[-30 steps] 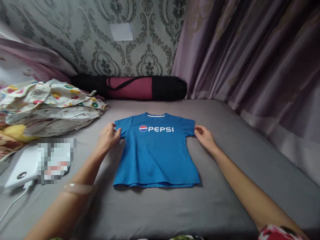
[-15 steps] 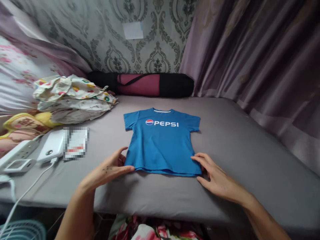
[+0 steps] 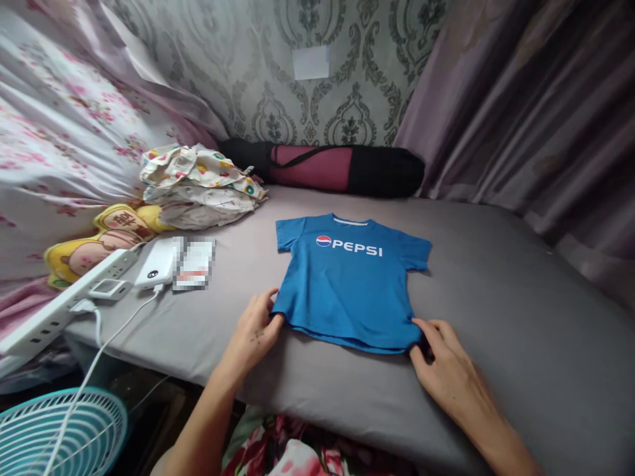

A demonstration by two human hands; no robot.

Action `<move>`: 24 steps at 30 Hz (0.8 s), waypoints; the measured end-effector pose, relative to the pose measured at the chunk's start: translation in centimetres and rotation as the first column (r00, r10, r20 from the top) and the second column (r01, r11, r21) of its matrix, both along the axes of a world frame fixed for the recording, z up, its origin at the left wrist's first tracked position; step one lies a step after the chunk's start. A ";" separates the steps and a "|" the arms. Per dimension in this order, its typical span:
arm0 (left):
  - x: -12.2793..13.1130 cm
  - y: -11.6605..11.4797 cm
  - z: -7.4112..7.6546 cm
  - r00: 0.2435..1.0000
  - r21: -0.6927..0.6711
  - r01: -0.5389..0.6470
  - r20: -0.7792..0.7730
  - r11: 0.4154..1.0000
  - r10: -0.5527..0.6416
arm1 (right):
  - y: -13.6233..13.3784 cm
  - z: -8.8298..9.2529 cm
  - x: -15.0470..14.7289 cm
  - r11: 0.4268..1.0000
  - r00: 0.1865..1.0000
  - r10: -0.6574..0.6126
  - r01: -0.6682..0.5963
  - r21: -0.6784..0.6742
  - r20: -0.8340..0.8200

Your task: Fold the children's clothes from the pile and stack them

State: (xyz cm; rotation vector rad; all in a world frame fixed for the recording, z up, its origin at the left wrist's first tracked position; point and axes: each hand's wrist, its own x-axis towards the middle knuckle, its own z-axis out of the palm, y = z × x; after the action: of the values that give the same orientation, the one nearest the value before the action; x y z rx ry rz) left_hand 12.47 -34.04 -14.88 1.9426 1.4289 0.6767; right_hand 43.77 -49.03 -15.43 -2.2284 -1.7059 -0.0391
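Note:
A blue T-shirt with a white PEPSI print and a round logo lies front up on the grey sheet, its neckline away from me. My left hand pinches the left corner of its hem between thumb and fingers. At the right corner of the hem, my right hand has thumb and index finger closed on the cloth. The other fingers of both hands are partly hidden. The hem's two layers show slightly apart between the hands.
Folded patterned cloths are heaped at the back left, beside a yellow plush. Nearer are a power strip, a white power bank with a cable, and a blurred packet. A long black-and-maroon bag lies along the wall. A turquoise fan stands lower left.
The view has swung left, so everything sits further right. Both hands have closed on the hem corners, where thumbs and fingers were looser before.

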 end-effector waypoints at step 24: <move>-0.4 0.8 1.5 0.919 -0.328 -0.055 0.353 0.943 0.176 | 0.0 0.8 -0.1 0.996 0.994 -0.001 0.012 -0.094 0.111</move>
State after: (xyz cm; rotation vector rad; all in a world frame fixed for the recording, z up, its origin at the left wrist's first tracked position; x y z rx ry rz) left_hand 12.02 -33.20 -13.40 1.4005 1.3215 0.7788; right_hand 43.71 -49.05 -14.66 -2.3401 -1.7926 -0.0867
